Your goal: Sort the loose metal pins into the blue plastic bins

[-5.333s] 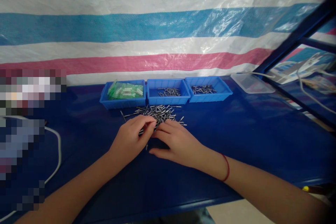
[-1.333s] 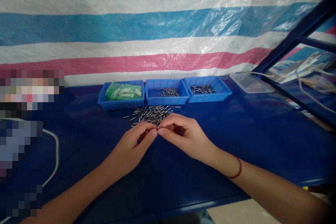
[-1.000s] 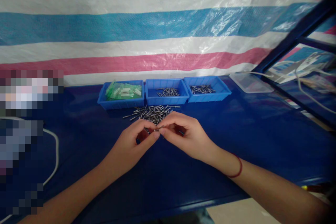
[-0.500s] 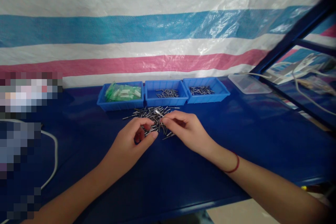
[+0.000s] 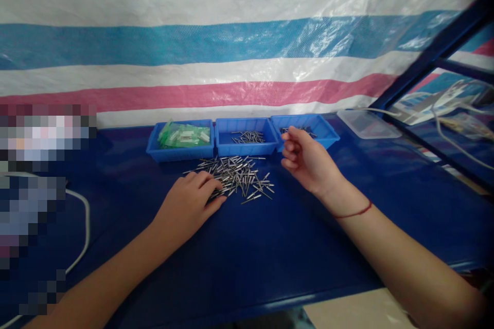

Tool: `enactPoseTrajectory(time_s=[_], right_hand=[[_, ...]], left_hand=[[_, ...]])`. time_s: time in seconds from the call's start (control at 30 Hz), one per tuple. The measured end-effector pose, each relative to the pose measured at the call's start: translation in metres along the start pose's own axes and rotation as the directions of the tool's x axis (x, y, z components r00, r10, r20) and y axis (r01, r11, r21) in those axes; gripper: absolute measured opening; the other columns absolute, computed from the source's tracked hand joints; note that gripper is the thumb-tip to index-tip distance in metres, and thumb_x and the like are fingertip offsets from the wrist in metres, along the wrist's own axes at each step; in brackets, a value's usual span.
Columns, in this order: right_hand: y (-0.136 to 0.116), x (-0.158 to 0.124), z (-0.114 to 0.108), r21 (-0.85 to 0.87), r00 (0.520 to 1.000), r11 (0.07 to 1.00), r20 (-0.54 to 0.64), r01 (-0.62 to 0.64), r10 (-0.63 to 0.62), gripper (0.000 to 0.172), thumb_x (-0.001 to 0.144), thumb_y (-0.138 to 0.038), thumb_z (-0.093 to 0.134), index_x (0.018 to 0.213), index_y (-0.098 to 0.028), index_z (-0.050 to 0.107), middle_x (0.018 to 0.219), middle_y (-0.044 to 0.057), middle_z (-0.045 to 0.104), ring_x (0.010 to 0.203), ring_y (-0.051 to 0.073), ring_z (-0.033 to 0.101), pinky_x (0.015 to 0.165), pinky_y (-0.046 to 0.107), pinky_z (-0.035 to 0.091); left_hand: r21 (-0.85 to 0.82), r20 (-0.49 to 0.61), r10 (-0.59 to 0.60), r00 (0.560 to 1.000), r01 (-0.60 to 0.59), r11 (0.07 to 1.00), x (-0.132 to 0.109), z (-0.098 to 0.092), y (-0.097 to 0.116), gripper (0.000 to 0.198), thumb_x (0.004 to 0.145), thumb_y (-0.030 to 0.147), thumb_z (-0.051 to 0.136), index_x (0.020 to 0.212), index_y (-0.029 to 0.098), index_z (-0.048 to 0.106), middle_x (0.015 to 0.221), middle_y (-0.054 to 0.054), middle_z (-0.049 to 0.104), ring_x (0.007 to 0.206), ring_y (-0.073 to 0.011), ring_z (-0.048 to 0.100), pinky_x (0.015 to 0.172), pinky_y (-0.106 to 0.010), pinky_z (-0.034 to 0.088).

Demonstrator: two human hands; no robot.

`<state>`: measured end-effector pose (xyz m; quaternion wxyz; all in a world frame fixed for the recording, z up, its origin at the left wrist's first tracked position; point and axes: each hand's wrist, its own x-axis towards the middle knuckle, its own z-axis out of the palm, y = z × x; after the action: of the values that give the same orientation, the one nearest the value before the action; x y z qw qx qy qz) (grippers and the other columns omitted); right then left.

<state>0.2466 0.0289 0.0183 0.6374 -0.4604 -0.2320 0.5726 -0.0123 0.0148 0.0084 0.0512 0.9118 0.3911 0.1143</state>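
A loose pile of silver blind rivets (image 5: 239,175) lies on the blue table. My left hand (image 5: 191,193) rests at the left edge of the pile, palm down, thumb and fingers apart and touching the rivets. Raised at the front of the right blue bin (image 5: 328,136) is my right hand (image 5: 306,159), its fingers curled together. Whether a rivet sits between those fingertips cannot be seen. More rivets (image 5: 249,137) lie in the middle blue bin (image 5: 227,124). The right bin also has rivets, partly hidden behind my right hand.
The left blue bin (image 5: 179,155) holds green plastic packets (image 5: 185,135) with white pieces. A clear plastic lid (image 5: 368,124) lies at the right, near a blue metal frame (image 5: 420,72) and white cables. A striped sheet (image 5: 193,46) hangs behind the bins.
My right hand has moved from the pile, where it held a rivet, up and right to the right bin. My left hand has lowered onto the pile.
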Motion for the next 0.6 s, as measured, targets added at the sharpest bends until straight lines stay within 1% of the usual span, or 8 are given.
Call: enactPoseTrajectory(time_s=[0.07, 0.17, 0.37, 0.43, 0.5, 0.57, 0.6], right_hand=[[0.004, -0.008, 0.006, -0.046, 0.997, 0.998, 0.064, -0.03, 0.033, 0.021, 0.073, -0.034, 0.069, 0.069, -0.015, 0.062, 0.053, -0.006, 0.041, 0.042, 0.003, 0.032, 0.035, 0.016, 0.02], [0.01, -0.017, 0.012, -0.146, 0.987, 0.988, 0.145, -0.05, 0.071, 0.022, 0.074, -0.035, 0.068, 0.068, -0.015, 0.062, 0.054, -0.006, 0.043, 0.043, 0.004, 0.032, 0.037, 0.017, 0.02], [0.021, -0.022, 0.015, -0.345, 0.972, 0.938, 0.228, 0.019, 0.064, 0.027, 0.077, -0.04, 0.064, 0.069, -0.015, 0.063, 0.055, -0.004, 0.044, 0.045, 0.005, 0.034, 0.04, 0.02, 0.02], [0.023, -0.023, 0.015, -0.422, 0.967, 0.904, 0.251, 0.062, 0.051, 0.028, 0.079, -0.042, 0.061, 0.071, -0.015, 0.064, 0.056, -0.004, 0.044, 0.045, 0.005, 0.033, 0.041, 0.02, 0.02], [0.025, -0.025, 0.016, -0.504, 0.957, 0.854, 0.288, 0.133, 0.021, 0.028, 0.082, -0.041, 0.058, 0.072, -0.015, 0.064, 0.056, -0.004, 0.045, 0.045, 0.005, 0.034, 0.041, 0.021, 0.021], [0.027, -0.027, 0.018, -0.583, 0.933, 0.775, 0.359, 0.244, -0.023, 0.027, 0.084, -0.037, 0.056, 0.07, -0.015, 0.063, 0.056, -0.004, 0.046, 0.048, 0.006, 0.036, 0.044, 0.021, 0.025], [0.028, -0.029, 0.018, -0.613, 0.911, 0.724, 0.41, 0.316, -0.05, 0.026, 0.084, -0.035, 0.056, 0.069, -0.015, 0.062, 0.057, -0.003, 0.047, 0.05, 0.007, 0.038, 0.046, 0.021, 0.028]], left_hand=[[0.019, 0.039, -0.001, 0.999, 0.0, 1.0, 0.0, -0.001, -0.003, 0.016, 0.09, 0.033, 0.054, 0.093, 0.02, 0.064, 0.095, -0.004, 0.064, 0.089, -0.0219, 0.058, 0.079, -0.036, 0.042], [0.041, 0.072, 0.005, 0.997, -0.008, 0.999, 0.001, -0.003, -0.005, 0.016, 0.092, 0.031, 0.051, 0.094, 0.021, 0.064, 0.094, -0.003, 0.064, 0.087, -0.0203, 0.059, 0.075, -0.034, 0.04], [0.12, 0.039, 0.053, 0.998, -0.057, 0.991, 0.001, -0.002, -0.004, 0.017, 0.093, 0.025, 0.049, 0.099, 0.021, 0.065, 0.097, -0.004, 0.066, 0.086, -0.0207, 0.061, 0.074, -0.034, 0.04], [0.122, 0.031, 0.069, 0.997, -0.072, 0.99, 0.002, -0.003, -0.003, 0.018, 0.093, 0.023, 0.049, 0.098, 0.02, 0.065, 0.096, -0.004, 0.067, 0.085, -0.0204, 0.062, 0.074, -0.034, 0.04], [0.099, 0.01, 0.078, 0.997, -0.079, 0.992, 0.003, -0.003, -0.003, 0.018, 0.093, 0.021, 0.048, 0.097, 0.018, 0.065, 0.094, -0.005, 0.067, 0.084, -0.0202, 0.062, 0.075, -0.034, 0.041], [0.015, -0.047, 0.074, 0.996, -0.074, 0.997, 0.003, -0.003, -0.003, 0.018, 0.093, 0.021, 0.047, 0.096, 0.018, 0.065, 0.094, -0.005, 0.067, 0.085, -0.0197, 0.062, 0.077, -0.034, 0.042], [-0.058, -0.088, 0.058, 0.994, -0.063, 0.996, 0.004, -0.003, -0.002, 0.017, 0.093, 0.021, 0.048, 0.095, 0.018, 0.064, 0.094, -0.005, 0.067, 0.087, -0.019, 0.062, 0.078, -0.033, 0.043]])
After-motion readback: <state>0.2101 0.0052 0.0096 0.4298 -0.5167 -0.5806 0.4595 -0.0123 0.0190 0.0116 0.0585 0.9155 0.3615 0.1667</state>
